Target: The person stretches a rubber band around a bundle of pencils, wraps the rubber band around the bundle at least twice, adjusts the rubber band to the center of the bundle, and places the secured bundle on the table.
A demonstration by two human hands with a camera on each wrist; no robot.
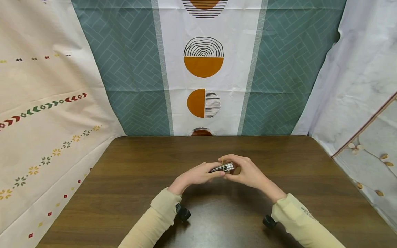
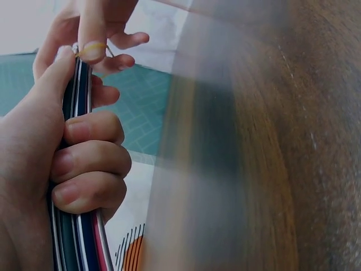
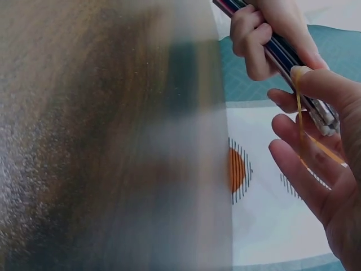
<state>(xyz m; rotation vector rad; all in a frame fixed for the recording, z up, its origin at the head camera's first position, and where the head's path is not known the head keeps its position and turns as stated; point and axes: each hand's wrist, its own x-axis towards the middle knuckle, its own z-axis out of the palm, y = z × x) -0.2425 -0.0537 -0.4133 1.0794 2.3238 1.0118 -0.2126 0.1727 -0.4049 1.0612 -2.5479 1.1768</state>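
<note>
A dark wooden table [image 1: 130,193] lies under both hands, with patterned cloths [image 1: 130,69] hanging beyond them on the far side and to either side. Cream sleeves [image 1: 155,220] cover both forearms, which come in low over the near edge of the table.

The left hand [image 1: 195,175] is closed around a bundle of pens [image 1: 221,167]. In the left wrist view its fingers [image 2: 93,158] curl round the striped barrels of the bundle [image 2: 76,113], with the thumb lying along them toward the tip. The bundle sticks out past this hand toward the right hand, its pale ends [image 3: 324,119] showing in the right wrist view.

The right hand [image 1: 245,170] meets the bundle at that free end, just beside the left hand's fingertips. A thin yellow rubber band [image 3: 300,116] is hooked over one fingertip of this hand and stretches down across its palm, passing just beside the pen ends. Its other fingers [image 3: 299,169] are spread and only lightly bent, below the bundle. Both hands hover together above the middle of the table.
</note>
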